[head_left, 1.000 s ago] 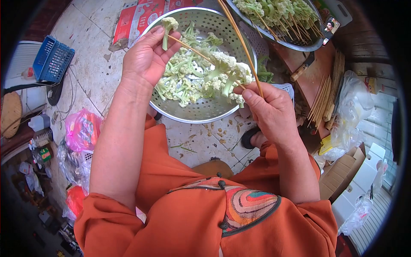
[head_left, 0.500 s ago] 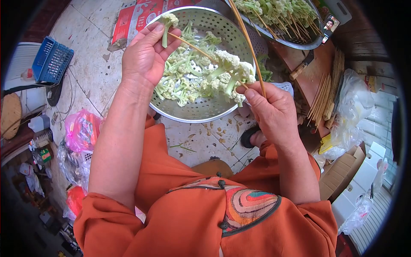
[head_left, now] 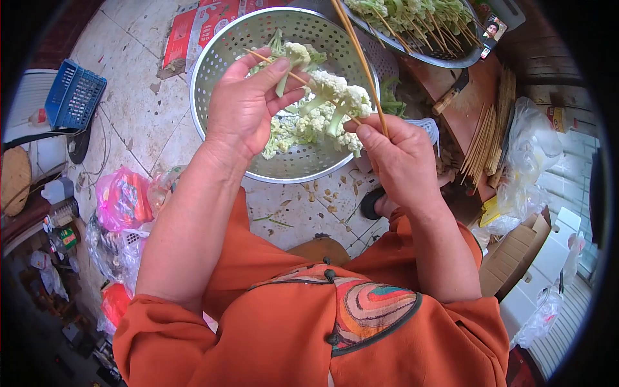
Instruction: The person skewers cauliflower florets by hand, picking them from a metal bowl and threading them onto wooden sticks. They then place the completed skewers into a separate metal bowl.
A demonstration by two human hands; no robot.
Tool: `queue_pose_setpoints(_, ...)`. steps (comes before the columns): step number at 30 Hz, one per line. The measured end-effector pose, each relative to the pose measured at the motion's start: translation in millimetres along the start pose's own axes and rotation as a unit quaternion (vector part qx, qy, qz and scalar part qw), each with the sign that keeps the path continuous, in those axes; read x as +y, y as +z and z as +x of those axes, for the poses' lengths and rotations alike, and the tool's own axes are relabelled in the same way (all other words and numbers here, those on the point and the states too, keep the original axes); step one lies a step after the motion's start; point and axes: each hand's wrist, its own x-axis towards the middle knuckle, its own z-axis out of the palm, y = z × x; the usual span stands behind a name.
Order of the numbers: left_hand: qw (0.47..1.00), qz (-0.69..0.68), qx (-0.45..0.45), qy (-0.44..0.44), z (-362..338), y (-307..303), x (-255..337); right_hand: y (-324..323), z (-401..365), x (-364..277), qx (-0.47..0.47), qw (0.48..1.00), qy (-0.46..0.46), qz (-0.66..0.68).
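Observation:
My left hand [head_left: 248, 100] pinches a cauliflower floret [head_left: 296, 54] by its pale green stem. A thin wooden skewer [head_left: 260, 57] crosses that stem, and its tip sticks out on the left, above my fingers. Several white florets [head_left: 347, 98] sit bunched on the same skewer nearer my right hand [head_left: 403, 155]. That hand is closed round the skewer's lower end and also grips longer bare skewers [head_left: 360, 55] pointing up and away. Below both hands stands a perforated metal colander [head_left: 209, 97] with loose florets in it, partly hidden by my left hand.
At the upper right, a metal basin [head_left: 445, 62] holds skewered cauliflower. A knife [head_left: 451, 93] and a bundle of bare skewers [head_left: 480, 145] lie on a brown board. Plastic bags [head_left: 122, 197] and a blue basket [head_left: 76, 95] are at the left; a phone [head_left: 493, 35] is at the far right.
My left hand has moved right and slightly down, bringing its floret closer to the others. The skewer tip now reaches past the floret's stem. My right hand has shifted slightly left.

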Motion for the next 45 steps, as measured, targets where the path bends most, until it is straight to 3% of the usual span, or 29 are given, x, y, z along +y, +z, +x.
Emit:
queue_pose_setpoints(3,1.000,0.002,0.003,-0.015,-5.7,4.7,-3.3,-2.9,0.3,3.7,-0.003,0.999,0.033,0.036)
queue_pose_setpoints(11,0.999,-0.008,0.000,-0.033,-4.0,1.2,-11.2,-2.4,4.2,10.0,-0.018,0.999,0.017,0.033)
queue_pose_setpoints(17,0.998,0.049,0.042,0.008,15.1,-12.1,-2.9,-9.8,1.2,-1.8,0.028,1.000,0.001,0.002)
queue_pose_setpoints(19,0.939,0.337,0.015,0.061,26.5,-25.3,-10.7,-12.4,0.0,-2.3,0.028,1.000,-0.007,0.004)
queue_pose_setpoints(20,0.939,0.337,0.014,0.061,25.9,-24.9,-13.8,-11.8,-1.0,-2.5,0.029,1.000,-0.007,0.004)
queue_pose_setpoints(21,0.859,0.512,-0.028,0.010,23.8,-23.2,-17.7,-10.0,-2.7,-2.6,0.017,1.000,-0.006,0.011)
queue_pose_setpoints(22,0.743,0.665,-0.070,-0.042,21.8,-21.8,-23.4,-8.4,-3.7,-2.3,0.004,1.000,-0.004,0.017)
queue_pose_setpoints(25,0.573,0.807,-0.142,-0.036,16.6,-23.9,-63.4,-4.4,-2.9,1.0,-0.004,1.000,-0.021,0.013)
queue_pose_setpoints(29,0.512,0.844,-0.159,0.000,15.7,-35.6,-87.4,-3.1,-1.7,1.8,-0.005,0.999,-0.034,0.018)
queue_pose_setpoints(32,0.475,0.860,-0.181,-0.049,16.1,-29.8,-79.6,-5.1,-3.2,-0.4,-0.012,0.999,-0.029,-0.009)
queue_pose_setpoints(35,0.485,0.847,-0.196,-0.093,17.5,-26.0,-64.0,-6.7,-5.3,-0.9,-0.008,0.999,-0.031,-0.006)
queue_pose_setpoints(37,0.599,0.779,-0.172,-0.069,20.9,-22.0,-43.1,-7.0,-6.2,-0.8,-0.007,0.999,-0.040,0.017)
queue_pose_setpoints(38,0.702,0.690,-0.123,-0.124,20.9,-15.9,-27.0,-7.5,-6.8,-2.0,-0.006,0.999,-0.042,0.017)
queue_pose_setpoints(39,0.702,0.691,-0.123,-0.122,23.9,-19.5,-21.5,-8.2,-7.5,-3.6,-0.009,0.999,-0.033,0.008)
queue_pose_setpoints(40,0.840,0.522,-0.065,-0.135,28.8,-26.3,-15.1,-8.5,-7.9,-4.9,-0.013,1.000,-0.025,-0.001)
queue_pose_setpoints(41,0.935,0.327,-0.004,-0.139,32.9,-32.6,-8.7,-8.3,-7.9,-4.9,-0.014,1.000,-0.028,-0.001)
queue_pose_setpoints(42,0.935,0.327,-0.002,-0.136,35.6,-37.8,-2.1,-7.8,-7.6,-4.0,-0.015,1.000,-0.027,0.004)
queue_pose_setpoints(44,0.987,0.144,0.028,-0.070,38.4,-45.3,10.4,-6.6,-6.6,-2.5,-0.019,0.999,-0.030,0.009)
queue_pose_setpoints(45,0.987,0.144,0.031,-0.067,37.9,-45.4,13.9,-6.2,-6.1,-1.6,-0.021,0.999,-0.026,0.008)
